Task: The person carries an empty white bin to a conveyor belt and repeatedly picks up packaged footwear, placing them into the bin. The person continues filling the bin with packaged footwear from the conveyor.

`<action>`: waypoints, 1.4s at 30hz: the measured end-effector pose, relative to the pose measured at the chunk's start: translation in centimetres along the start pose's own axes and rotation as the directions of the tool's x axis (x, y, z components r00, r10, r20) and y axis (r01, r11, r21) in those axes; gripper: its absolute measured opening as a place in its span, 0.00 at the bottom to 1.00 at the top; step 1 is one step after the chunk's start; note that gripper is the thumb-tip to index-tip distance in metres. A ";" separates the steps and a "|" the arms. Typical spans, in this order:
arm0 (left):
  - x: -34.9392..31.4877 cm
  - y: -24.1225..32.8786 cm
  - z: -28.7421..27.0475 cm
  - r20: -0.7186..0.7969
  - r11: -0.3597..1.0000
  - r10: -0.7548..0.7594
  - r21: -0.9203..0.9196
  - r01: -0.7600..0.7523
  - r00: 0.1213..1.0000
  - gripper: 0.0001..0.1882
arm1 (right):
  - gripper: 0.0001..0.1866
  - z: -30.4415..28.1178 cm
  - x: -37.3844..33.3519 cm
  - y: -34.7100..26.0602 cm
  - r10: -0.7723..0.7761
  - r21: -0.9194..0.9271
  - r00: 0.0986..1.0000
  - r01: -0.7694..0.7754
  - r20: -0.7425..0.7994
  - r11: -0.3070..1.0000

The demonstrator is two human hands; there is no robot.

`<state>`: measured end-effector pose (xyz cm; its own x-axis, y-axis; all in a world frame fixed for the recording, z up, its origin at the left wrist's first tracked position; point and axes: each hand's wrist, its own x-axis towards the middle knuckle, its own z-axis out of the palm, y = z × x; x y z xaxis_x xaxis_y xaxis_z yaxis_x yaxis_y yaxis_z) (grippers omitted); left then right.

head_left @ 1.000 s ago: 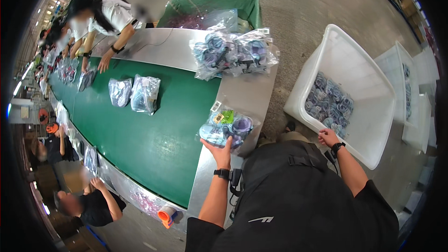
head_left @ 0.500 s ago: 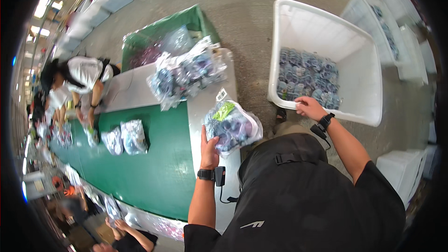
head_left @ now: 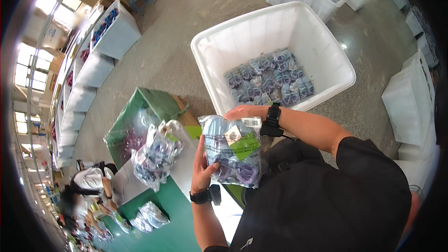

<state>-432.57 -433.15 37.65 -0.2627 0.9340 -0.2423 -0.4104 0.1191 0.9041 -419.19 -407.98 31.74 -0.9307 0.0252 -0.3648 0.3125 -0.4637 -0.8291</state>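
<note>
A clear plastic bag [head_left: 232, 156] of light-blue and purple footwear is held upright in front of my body. It carries a bright green printed patch and a white label near its top. My left hand [head_left: 201, 170] grips its left side, thumb across the front and fingers behind. My right hand [head_left: 246, 111] closes on the bag's top edge; its fingertips are partly hidden. Beyond my right hand stands a large white bin [head_left: 326, 60], its bottom covered with pairs of blue-purple footwear [head_left: 268, 79].
Left of me, bagged footwear [head_left: 156, 154] is piled on the table corner by a green-lined box [head_left: 140, 100]. More bags [head_left: 150, 217] lie on the green table surface [head_left: 172, 219]. A co-worker [head_left: 91, 179] works farther along. White bins [head_left: 119, 35] line the left; others [head_left: 408, 98] stand right.
My right hand has left the white bin's rim and come to the bag's top. The bag is now upright, front toward me. The view has swung rightward, toward the bin.
</note>
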 end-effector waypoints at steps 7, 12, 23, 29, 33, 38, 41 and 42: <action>9.9 -1.1 6.8 0.049 0.983 -0.142 0.123 0.135 0.989 0.46 | 0.28 -12.1 -4.1 -1.8 0.020 -0.211 1.000 -0.020 -0.003 0.977; 13.6 -7.1 7.2 -0.315 0.859 -0.089 0.456 0.233 0.945 0.37 | 0.21 -20.3 -5.6 2.1 0.105 -0.104 0.982 -0.122 -0.156 0.987; -5.9 -21.4 4.4 -0.780 0.730 -0.383 0.072 0.679 0.495 0.27 | 0.21 -34.7 -6.5 18.0 0.251 -0.072 0.497 -0.544 -0.831 0.836; -19.4 -27.1 9.0 -0.786 0.765 -0.547 -0.331 0.552 0.287 0.26 | 0.26 -36.8 -3.9 18.7 0.447 0.182 0.342 -0.588 -0.827 0.788; -22.7 -28.9 12.5 -0.811 0.739 -0.577 -0.465 0.487 0.100 0.25 | 0.33 -36.6 -0.4 16.1 0.477 0.185 0.350 -0.618 -0.806 0.764; -20.9 -27.8 15.2 -0.784 0.741 -0.612 -0.523 0.421 0.102 0.25 | 0.35 -36.5 6.8 11.8 0.504 0.197 0.450 -0.570 -0.737 0.798; -19.4 -26.4 15.6 -0.795 0.756 -0.575 -0.427 0.496 0.192 0.25 | 0.32 -34.8 11.0 10.0 0.423 0.252 0.453 -0.391 -0.784 0.885; -19.2 -25.7 15.7 -0.807 0.765 -0.531 -0.326 0.555 0.257 0.25 | 0.32 -34.8 12.3 9.2 0.498 0.283 0.454 -0.462 -0.739 0.841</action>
<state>-403.25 -448.81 24.57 -0.5548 -0.0953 -0.8265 -0.7448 0.4995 0.4424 -421.16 -381.14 4.86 -0.1263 0.4350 -0.8915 0.6390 -0.6517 -0.4086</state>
